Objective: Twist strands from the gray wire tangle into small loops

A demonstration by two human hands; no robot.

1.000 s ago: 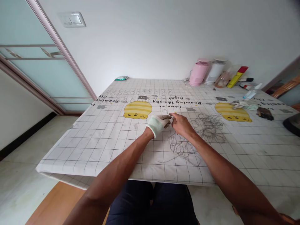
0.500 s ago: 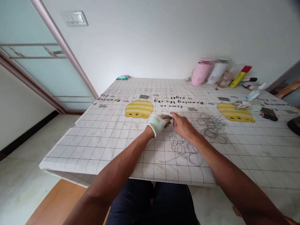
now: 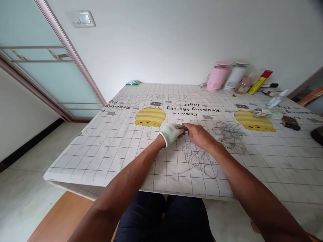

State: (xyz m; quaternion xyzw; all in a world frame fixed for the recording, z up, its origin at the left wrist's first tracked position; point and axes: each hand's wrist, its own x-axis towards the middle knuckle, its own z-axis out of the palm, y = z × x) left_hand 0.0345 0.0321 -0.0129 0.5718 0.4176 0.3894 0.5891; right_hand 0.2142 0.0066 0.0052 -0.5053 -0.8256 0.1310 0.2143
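My left hand [image 3: 173,131], in a pale glove with darker fingertips, is closed on a thin piece of wire. A loop of that wire [image 3: 180,121] rises just above the fingers. Bare, my right hand [image 3: 198,133] pinches at the same spot, its fingertips against the left ones, closed on the wire too. The exact grip is hidden between the fingers. Right of my right hand lies a tangle of thin grey wire [image 3: 228,136]. A second loose bunch of wire [image 3: 199,159] spreads below it, nearer the table's front edge.
Small bent wire loops [image 3: 161,98] lie in rows towards the back left of the checked tablecloth [image 3: 113,154]. A pink cylinder [image 3: 217,78], a white cylinder [image 3: 234,77], a yellow-red box [image 3: 260,82], a bottle [image 3: 277,98] and a crumpled glove [image 3: 267,113] sit at the right.
My right hand's fingertips have closed in against the left hand, the index finger now curled down. The wire loop has shifted slightly to the right.
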